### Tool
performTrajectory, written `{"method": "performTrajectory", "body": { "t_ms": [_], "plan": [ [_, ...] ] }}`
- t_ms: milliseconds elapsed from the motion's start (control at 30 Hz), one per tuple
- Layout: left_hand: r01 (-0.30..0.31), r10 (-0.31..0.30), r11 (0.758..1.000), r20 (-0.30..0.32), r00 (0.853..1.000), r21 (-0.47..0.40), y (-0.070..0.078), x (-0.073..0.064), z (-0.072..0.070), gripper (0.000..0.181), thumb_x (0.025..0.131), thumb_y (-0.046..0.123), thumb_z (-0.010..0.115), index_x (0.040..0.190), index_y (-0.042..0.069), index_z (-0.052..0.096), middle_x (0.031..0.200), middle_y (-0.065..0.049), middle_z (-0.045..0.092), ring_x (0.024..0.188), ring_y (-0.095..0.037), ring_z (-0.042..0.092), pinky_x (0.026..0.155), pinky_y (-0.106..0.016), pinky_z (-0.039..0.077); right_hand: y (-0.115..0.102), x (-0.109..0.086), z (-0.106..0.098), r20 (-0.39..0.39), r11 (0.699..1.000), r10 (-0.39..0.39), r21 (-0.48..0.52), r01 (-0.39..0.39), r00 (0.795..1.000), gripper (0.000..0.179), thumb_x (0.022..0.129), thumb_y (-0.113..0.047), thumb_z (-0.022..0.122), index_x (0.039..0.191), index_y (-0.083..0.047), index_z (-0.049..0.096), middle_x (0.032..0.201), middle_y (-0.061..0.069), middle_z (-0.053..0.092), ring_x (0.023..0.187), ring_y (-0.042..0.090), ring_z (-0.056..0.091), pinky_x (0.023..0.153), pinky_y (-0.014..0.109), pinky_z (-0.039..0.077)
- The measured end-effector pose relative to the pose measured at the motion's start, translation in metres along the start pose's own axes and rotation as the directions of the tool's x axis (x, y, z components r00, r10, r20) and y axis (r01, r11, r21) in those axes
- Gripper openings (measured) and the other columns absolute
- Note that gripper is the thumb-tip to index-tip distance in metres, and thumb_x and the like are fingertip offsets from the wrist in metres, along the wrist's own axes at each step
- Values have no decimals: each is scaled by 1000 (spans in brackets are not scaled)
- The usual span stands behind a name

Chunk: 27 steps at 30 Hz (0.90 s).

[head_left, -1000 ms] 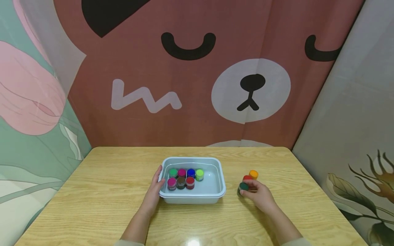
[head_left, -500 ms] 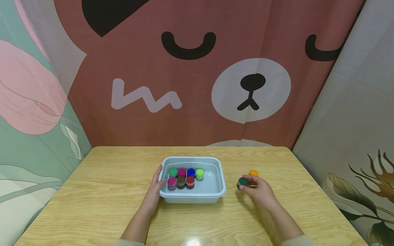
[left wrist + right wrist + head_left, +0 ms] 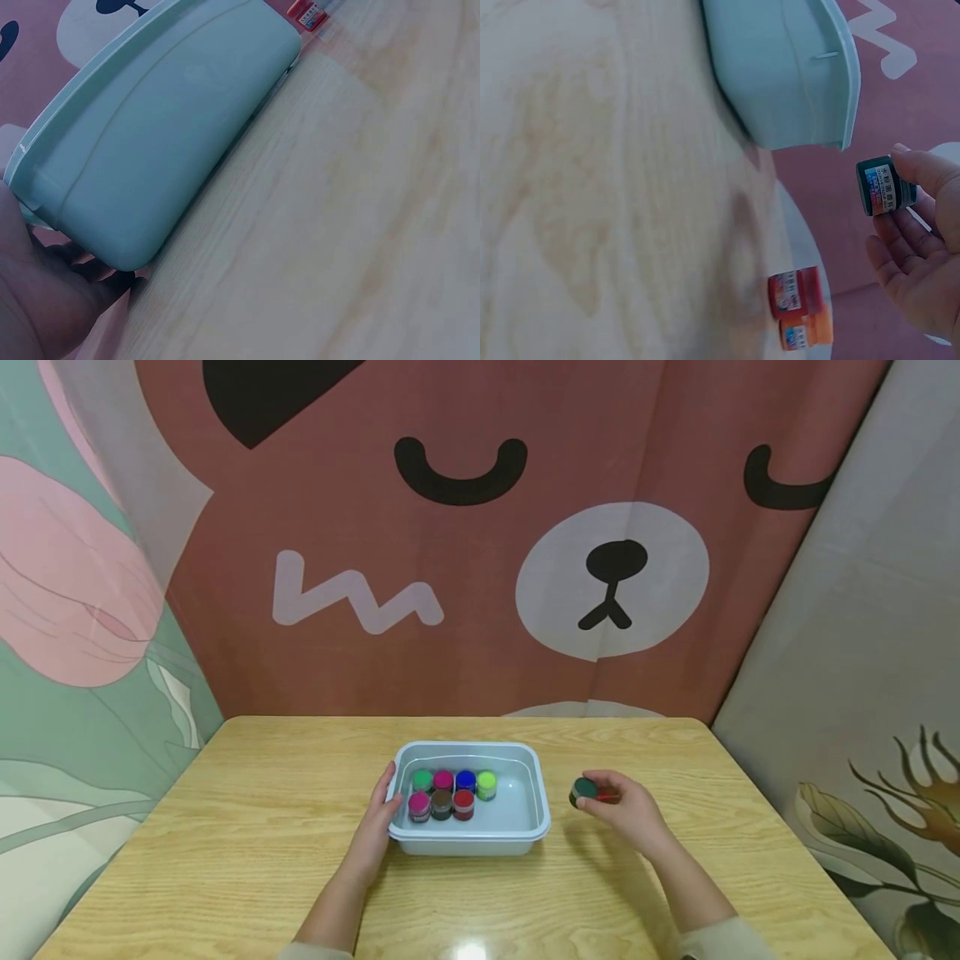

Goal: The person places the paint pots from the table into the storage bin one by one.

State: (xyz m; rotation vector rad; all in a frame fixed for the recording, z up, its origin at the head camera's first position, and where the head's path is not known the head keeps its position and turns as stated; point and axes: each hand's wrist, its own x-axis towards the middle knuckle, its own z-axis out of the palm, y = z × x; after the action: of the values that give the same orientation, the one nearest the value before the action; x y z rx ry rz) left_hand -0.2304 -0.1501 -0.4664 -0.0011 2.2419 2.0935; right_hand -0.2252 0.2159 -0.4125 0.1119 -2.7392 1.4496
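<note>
My right hand [image 3: 626,812] pinches a small dark green paint jar [image 3: 583,791] between thumb and fingers, held above the table to the right of the tub. In the right wrist view the jar [image 3: 885,185] is tilted and its printed label shows. Below it stand a red paint jar [image 3: 793,291] and an orange one [image 3: 805,330], side by side; in the head view the hand covers most of them. My left hand [image 3: 371,827] grips the left end of the light blue plastic tub [image 3: 472,848], thumb at the rim. Its fingers lie against the tub's end in the left wrist view.
Inside the tub several paint jars stand in two rows on the left, among them a brown one [image 3: 442,806] and a yellow-green one [image 3: 487,785]. The tub's right part shows bare floor. A wooden table [image 3: 247,827] lies under everything, with a patterned curtain [image 3: 337,668] behind.
My right hand has lifted the dark green jar off the table and moved it up and slightly left, away from the red and orange jars. The left hand and the tub have stayed put.
</note>
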Motion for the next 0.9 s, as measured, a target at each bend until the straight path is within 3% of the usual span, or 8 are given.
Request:
{"method": "performTrajectory", "body": {
  "t_ms": [367,633,900],
  "plan": [
    [-4,4,1000,4,1000,-5,-2,2,-1,58,105,27,32,159,29,11,167,-8,2,153,-38,-5,117,-68,-1,-19,13,0,29,997,37,72,-39,999,54,87,-28,74,134,-8,57,123,14,63,105,26,63,72,35,58],
    [-33,33,999,1,999,-6,-4,3,0,59,104,26,34,159,26,12,167,-9,3,153,-38,-4,118,-66,-1,-37,18,8,35,996,30,80,-32,999,53,86,-30,75,132,-12,59,119,13,66,103,23,64,53,23,46],
    [-29,29,999,1,1000,-13,-5,3,0,58,105,25,34,159,26,12,167,-9,3,153,-38,-4,119,-66,-1,-45,26,20,45,997,-42,68,39,998,49,86,-22,76,130,-6,61,118,14,67,97,24,66,81,32,59]
  ]
}}
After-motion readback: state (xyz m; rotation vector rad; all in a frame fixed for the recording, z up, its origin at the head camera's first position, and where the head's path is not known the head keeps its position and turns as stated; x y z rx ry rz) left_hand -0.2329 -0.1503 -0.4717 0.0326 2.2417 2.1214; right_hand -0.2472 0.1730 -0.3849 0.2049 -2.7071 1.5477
